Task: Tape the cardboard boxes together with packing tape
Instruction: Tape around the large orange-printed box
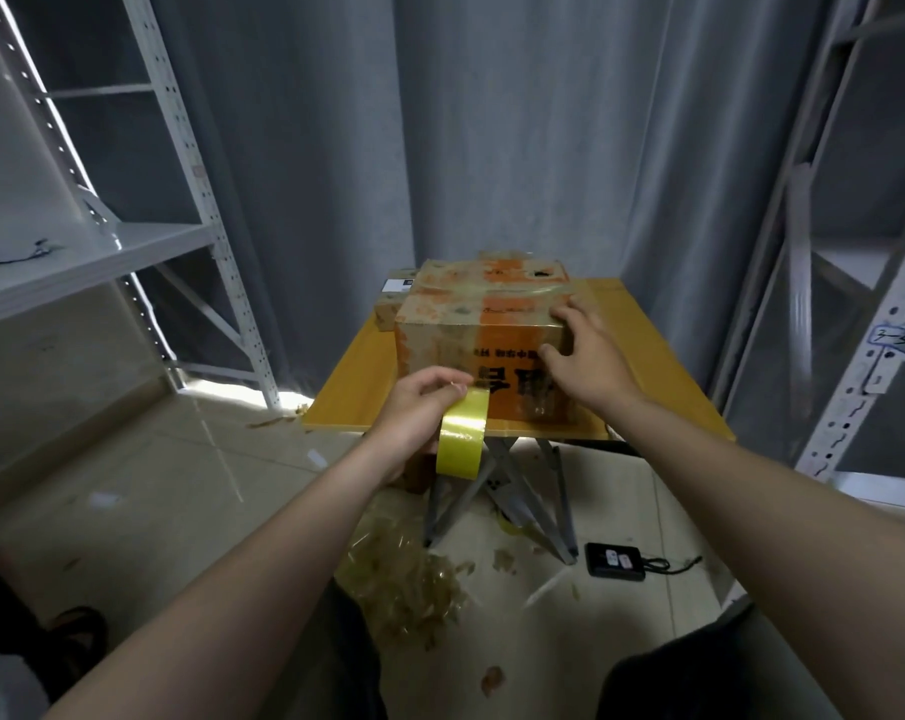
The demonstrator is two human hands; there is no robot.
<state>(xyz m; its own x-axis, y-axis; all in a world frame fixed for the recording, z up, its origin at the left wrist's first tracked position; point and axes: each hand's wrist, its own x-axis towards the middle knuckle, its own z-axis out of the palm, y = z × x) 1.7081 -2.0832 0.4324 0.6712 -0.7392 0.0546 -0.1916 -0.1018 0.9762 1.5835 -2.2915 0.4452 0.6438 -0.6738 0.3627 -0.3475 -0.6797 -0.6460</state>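
Note:
A worn brown cardboard box [455, 324] with an orange stripe and black print stands on a small yellow table [356, 376]. A smaller box [390, 309] shows behind its left side. My left hand [414, 413] grips a roll of yellow packing tape [463, 439] at the table's near edge, just in front of the box's front face. My right hand [585, 350] rests on the box's near right top corner, fingers spread over the top and thumb on the front face.
White metal shelving [128, 241] stands at the left and more shelving [855, 304] at the right. Grey curtains hang behind. Crumpled used tape [403, 579] and scraps litter the floor by the table's folding legs [497, 491]. A black device with a cable [615, 561] lies on the floor.

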